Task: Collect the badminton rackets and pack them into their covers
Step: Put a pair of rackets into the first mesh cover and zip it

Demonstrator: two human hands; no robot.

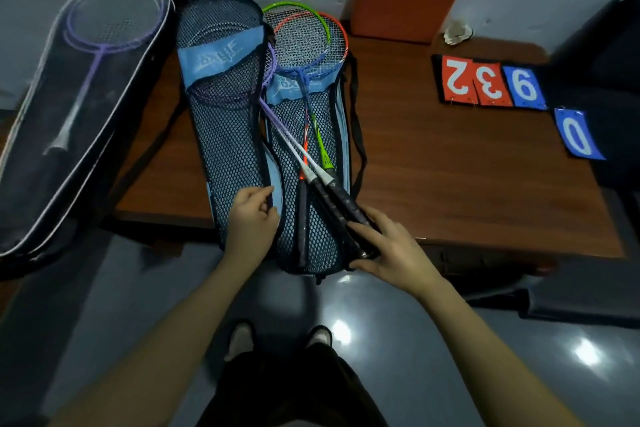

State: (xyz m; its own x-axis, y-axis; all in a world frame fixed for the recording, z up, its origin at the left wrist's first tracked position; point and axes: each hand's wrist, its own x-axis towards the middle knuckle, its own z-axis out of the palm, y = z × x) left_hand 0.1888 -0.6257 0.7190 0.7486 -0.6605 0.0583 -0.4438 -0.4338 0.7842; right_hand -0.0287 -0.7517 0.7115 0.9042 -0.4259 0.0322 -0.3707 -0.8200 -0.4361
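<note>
Mesh covers lie side by side on the desk (450, 184), long axes running near to far, heads far. The left cover (221, 114) is pinched at its near right edge by the left hand (251, 215), fingers curled on the rim. The purple rackets (277, 125), seemingly two, are held by their black grips in the right hand (384, 246), fingers wrapped around the near ends. Their long axis is slanted, grips near-right and heads far-left, the heads already inside the left cover's mouth under the mesh. The shafts cross over the right cover (311, 166), on which the green racket (294, 28) and orange racket (322, 42) are laid, heads far and handles near. The grips are at the right hand, so the push would be judged to run far-left along the shafts while the left hand keeps the opening wide. At far left, a clear-fronted bag (69, 114) with a purple racket inside is seen.
</note>
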